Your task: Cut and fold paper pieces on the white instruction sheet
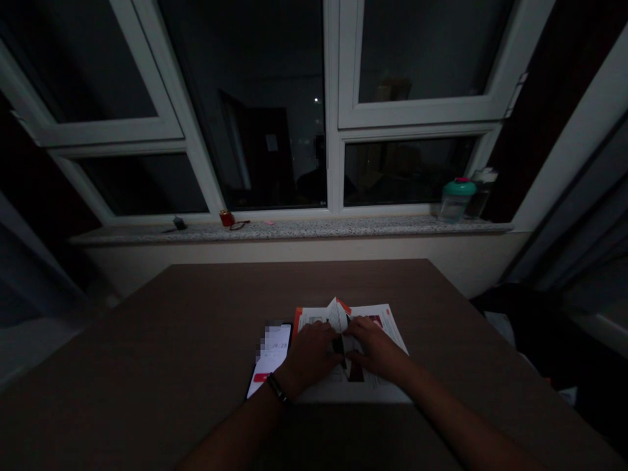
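An open booklet with printed pages and an orange edge lies on the brown table, near its front edge. One white page stands raised and curled at the middle. My right hand rests over the booklet's centre, its fingers against that raised page. My left hand sits close beside it, with a dark band on the wrist. A small black item shows between my hands, too dim to name. Left of the booklet, a smartphone lies with its screen lit, partly hidden by my left hand.
A speckled stone windowsill runs behind the table, below dark window panes. On it stand a teal-lidded bottle, a second clear bottle, a small red object and a dark object. Dark items lie right of the table.
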A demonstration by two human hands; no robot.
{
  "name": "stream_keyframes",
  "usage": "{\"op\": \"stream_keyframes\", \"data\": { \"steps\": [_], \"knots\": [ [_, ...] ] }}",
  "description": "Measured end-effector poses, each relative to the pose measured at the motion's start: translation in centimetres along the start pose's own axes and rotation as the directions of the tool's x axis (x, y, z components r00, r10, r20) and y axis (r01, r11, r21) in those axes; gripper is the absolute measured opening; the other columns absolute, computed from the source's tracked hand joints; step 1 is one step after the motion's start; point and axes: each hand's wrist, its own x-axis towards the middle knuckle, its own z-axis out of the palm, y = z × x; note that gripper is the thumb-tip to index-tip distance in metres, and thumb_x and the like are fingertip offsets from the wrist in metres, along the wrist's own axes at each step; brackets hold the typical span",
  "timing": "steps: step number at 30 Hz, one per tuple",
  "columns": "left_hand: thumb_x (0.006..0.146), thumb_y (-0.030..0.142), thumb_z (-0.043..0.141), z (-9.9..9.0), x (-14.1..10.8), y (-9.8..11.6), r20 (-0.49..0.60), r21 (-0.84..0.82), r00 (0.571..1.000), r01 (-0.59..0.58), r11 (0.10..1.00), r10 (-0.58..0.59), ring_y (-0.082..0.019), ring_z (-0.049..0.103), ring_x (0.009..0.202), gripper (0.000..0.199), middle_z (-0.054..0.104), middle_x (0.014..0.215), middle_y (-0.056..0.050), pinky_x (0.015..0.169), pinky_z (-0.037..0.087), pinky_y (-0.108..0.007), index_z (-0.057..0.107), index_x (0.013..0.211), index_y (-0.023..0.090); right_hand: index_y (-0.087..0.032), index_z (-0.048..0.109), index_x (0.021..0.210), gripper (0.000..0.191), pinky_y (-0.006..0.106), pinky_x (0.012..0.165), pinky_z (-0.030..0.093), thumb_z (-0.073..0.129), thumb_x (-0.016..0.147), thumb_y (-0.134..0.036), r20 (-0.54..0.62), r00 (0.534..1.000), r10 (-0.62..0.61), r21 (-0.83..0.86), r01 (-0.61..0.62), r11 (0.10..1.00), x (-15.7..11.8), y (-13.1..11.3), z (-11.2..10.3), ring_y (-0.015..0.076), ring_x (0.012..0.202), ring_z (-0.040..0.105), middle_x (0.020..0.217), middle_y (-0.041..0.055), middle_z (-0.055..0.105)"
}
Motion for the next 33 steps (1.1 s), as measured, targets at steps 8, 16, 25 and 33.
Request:
{"op": "stream_keyframes", "data": {
  "steps": [8,16,25,33],
  "knots": [
    [0.088,0.056,0.066,-0.7,-0.5,0.7,0.06,0.024,0.997,-0.058,0.998,0.057,-0.032,0.058,0.114,0.053,0.063,0.125,-0.013,0.1,0.041,-0.048,0.06,0.124,0.018,-0.023,0.056,0.127,0.058,0.042,0.101,0.039,0.078,0.073,-0.024,0.061,0.998,0.012,-0.077,-0.007,0.997,-0.7,-0.9,-0.4,0.0281,0.114,0.049,0.122,0.0089,0.056],
    [0.081,0.063,0.07,-1.6,-0.8,1.2,0.082,-0.019,0.994,-0.077,0.997,0.078,-0.032,0.059,0.111,0.062,0.064,0.122,-0.012,0.099,0.044,-0.046,0.061,0.123,0.018,-0.022,0.054,0.132,0.07,0.045,0.105,0.035,0.08,0.072,-0.047,0.111,0.994,-0.018,-0.085,0.027,0.996,-1.1,-1.3,-1.2,0.03,0.118,0.048,0.126,0.0105,0.054],
    [0.08,0.04,0.075,-1.3,-1.2,1.4,0.11,-0.043,0.991,-0.069,0.997,0.074,-0.032,0.05,0.126,0.061,0.058,0.135,-0.013,0.11,0.035,-0.047,0.055,0.131,0.014,-0.023,0.058,0.133,0.046,0.042,0.104,0.038,0.059,0.087,-0.019,0.097,0.995,-0.023,-0.111,0.033,0.993,-0.7,-0.7,-1.0,0.0265,0.117,0.05,0.124,0.01,0.056],
    [0.08,0.039,0.075,-1.5,-1.1,1.5,0.174,-0.073,0.985,-0.006,0.997,0.018,-0.034,0.048,0.13,0.063,0.051,0.143,-0.015,0.11,0.038,-0.047,0.053,0.135,0.016,-0.022,0.061,0.13,0.044,0.041,0.101,0.039,0.058,0.086,-0.019,0.12,0.993,0.019,-0.151,-0.001,0.989,-0.5,-1.2,-1.2,0.0272,0.113,0.053,0.118,0.0103,0.06]
  ]
}}
